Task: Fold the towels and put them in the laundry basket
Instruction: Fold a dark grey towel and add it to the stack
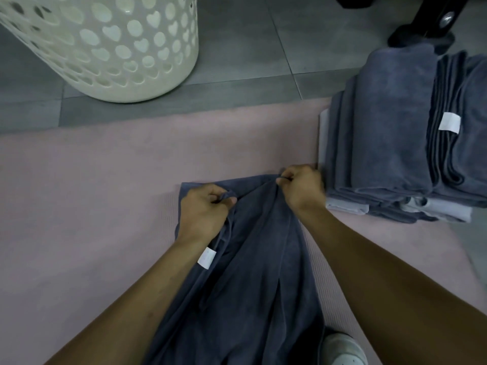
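A dark blue-grey towel (253, 272) lies stretched lengthwise on the pink mat (92, 193), running from my lap toward the far edge. My left hand (204, 209) pinches its far left corner, and my right hand (300, 188) pinches the far right corner. A white label (207, 257) shows on the towel beside my left wrist. The cream laundry basket (110, 46), pierced with round and heart-shaped holes, stands on the grey tiles at the upper left, apart from both hands.
A stack of folded blue-grey and pale towels (395, 143) sits at the right edge of the mat, close to my right hand. A black stand base (427, 30) is behind it. My white shoe (342, 349) shows at the bottom.
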A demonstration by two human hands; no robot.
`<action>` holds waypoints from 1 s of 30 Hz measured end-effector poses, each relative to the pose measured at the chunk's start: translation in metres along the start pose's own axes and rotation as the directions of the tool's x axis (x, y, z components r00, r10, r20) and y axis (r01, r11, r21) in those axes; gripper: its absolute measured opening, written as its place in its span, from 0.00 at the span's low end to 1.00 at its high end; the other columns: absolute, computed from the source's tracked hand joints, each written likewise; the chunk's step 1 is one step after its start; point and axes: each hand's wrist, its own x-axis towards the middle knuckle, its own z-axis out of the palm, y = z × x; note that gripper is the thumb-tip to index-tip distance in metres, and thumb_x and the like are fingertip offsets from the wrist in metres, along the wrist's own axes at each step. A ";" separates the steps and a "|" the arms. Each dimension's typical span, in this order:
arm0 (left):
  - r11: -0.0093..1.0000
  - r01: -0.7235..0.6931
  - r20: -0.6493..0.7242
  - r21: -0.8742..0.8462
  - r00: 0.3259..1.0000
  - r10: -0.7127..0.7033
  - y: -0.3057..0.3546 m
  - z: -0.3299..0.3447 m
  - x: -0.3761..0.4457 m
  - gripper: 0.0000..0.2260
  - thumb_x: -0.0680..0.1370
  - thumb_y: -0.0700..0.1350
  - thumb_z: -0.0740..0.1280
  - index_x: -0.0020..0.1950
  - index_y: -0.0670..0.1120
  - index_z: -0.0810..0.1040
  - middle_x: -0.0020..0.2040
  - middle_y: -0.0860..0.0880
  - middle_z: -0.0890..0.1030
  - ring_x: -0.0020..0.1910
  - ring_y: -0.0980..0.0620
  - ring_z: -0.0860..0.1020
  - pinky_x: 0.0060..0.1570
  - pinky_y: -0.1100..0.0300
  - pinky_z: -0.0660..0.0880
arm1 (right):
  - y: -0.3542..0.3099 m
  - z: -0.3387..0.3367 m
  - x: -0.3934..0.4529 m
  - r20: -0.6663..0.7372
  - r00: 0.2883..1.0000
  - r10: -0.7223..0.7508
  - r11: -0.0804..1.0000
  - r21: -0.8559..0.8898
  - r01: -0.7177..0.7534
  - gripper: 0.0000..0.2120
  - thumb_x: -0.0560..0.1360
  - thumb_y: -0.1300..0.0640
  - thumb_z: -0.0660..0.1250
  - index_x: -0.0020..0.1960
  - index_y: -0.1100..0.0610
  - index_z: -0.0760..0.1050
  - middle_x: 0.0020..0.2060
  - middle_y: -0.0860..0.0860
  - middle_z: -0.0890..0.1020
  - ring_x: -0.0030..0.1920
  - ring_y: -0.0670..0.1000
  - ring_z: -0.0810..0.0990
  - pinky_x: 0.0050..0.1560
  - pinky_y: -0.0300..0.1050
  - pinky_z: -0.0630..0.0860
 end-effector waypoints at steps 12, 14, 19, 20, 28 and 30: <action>0.987 0.132 0.029 -0.090 0.991 -0.130 -0.005 -0.016 0.005 0.05 0.74 0.40 0.73 0.40 0.47 0.80 0.40 0.47 0.84 0.41 0.48 0.83 0.47 0.52 0.81 | -0.025 0.002 -0.012 0.125 0.992 0.009 0.968 -0.250 0.023 0.10 0.79 0.58 0.61 0.56 0.64 0.70 0.56 0.60 0.75 0.53 0.60 0.77 0.47 0.49 0.74; 0.995 0.102 0.027 -0.022 0.995 -0.101 0.006 -0.034 0.000 0.06 0.74 0.40 0.72 0.38 0.48 0.79 0.39 0.46 0.84 0.40 0.47 0.82 0.45 0.52 0.81 | -0.043 -0.012 -0.027 0.169 0.985 -0.019 0.975 -0.215 0.055 0.09 0.80 0.59 0.60 0.57 0.64 0.68 0.54 0.61 0.77 0.52 0.60 0.77 0.44 0.48 0.72; 0.943 -0.039 0.037 0.332 0.999 0.028 0.069 -0.101 -0.038 0.07 0.74 0.41 0.70 0.37 0.48 0.77 0.34 0.51 0.79 0.36 0.53 0.77 0.34 0.66 0.71 | -0.110 -0.071 -0.072 0.282 0.955 -0.094 0.980 -0.145 0.139 0.11 0.75 0.64 0.65 0.57 0.67 0.75 0.52 0.61 0.80 0.48 0.60 0.82 0.49 0.52 0.81; 0.919 -0.048 0.035 0.391 0.999 0.038 0.083 -0.116 -0.049 0.07 0.74 0.41 0.70 0.37 0.48 0.76 0.35 0.50 0.79 0.37 0.51 0.77 0.36 0.65 0.71 | -0.124 -0.087 -0.085 0.312 0.945 -0.101 0.978 -0.142 0.151 0.11 0.74 0.64 0.66 0.55 0.67 0.76 0.50 0.62 0.81 0.46 0.60 0.83 0.46 0.53 0.82; 0.982 -0.149 -0.186 0.118 0.968 0.169 0.179 -0.204 -0.174 0.07 0.78 0.39 0.62 0.41 0.48 0.70 0.39 0.41 0.81 0.39 0.42 0.82 0.41 0.48 0.82 | -0.180 -0.217 -0.220 0.028 0.955 -0.295 0.953 0.074 0.293 0.06 0.78 0.60 0.59 0.46 0.61 0.73 0.36 0.59 0.81 0.32 0.55 0.82 0.36 0.52 0.82; 0.946 -0.316 -0.321 0.068 0.891 0.320 0.190 -0.219 -0.205 0.07 0.78 0.39 0.62 0.42 0.49 0.69 0.40 0.42 0.80 0.39 0.46 0.81 0.41 0.54 0.80 | -0.175 -0.232 -0.245 -0.142 0.923 -0.357 0.916 0.143 0.376 0.05 0.80 0.55 0.57 0.49 0.55 0.69 0.40 0.59 0.80 0.37 0.59 0.81 0.39 0.56 0.81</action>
